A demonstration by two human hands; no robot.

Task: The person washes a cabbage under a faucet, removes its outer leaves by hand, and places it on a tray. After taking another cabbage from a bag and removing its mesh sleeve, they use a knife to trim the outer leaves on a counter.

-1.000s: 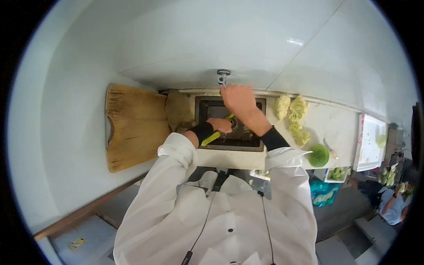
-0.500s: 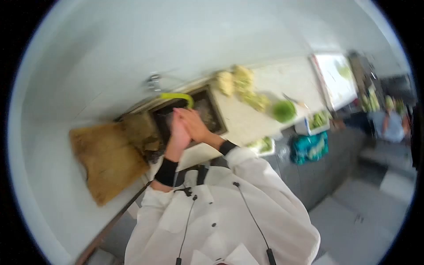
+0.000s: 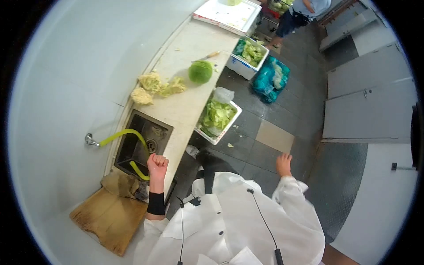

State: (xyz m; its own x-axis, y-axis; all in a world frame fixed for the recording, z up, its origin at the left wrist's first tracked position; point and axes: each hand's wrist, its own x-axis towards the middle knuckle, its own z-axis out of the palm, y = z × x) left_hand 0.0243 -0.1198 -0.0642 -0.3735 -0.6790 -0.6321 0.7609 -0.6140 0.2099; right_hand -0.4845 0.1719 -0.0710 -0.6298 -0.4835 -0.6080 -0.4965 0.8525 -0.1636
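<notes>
My left hand point(image 3: 157, 166) is over the near edge of the dark sink point(image 3: 170, 126), fingers curled into a loose fist, with nothing visible in it. Beneath and beside it runs a yellow-green hose point(image 3: 128, 131), which hangs from the wall tap point(image 3: 91, 140) into the sink. Out to the right, above the floor, my right hand point(image 3: 284, 164) is empty with its fingers stretched. Up the counter lie a green cabbage point(image 3: 200, 72), a knife point(image 3: 213, 55) and pale cabbage pieces point(image 3: 151, 82).
A wooden cutting board point(image 3: 110, 218) lies left of the sink. White boxes of leaves point(image 3: 219, 114) and a teal bag point(image 3: 264, 81) stand on the floor. A white tray point(image 3: 225, 15) is at the counter's far end. Another person point(image 3: 304, 11) stands beyond; grey cabinets point(image 3: 371, 110) line the right.
My hands were pressed together over the sink; now they are apart, the right one swung out over the floor. The view has turned to the right, toward the floor and cabinets.
</notes>
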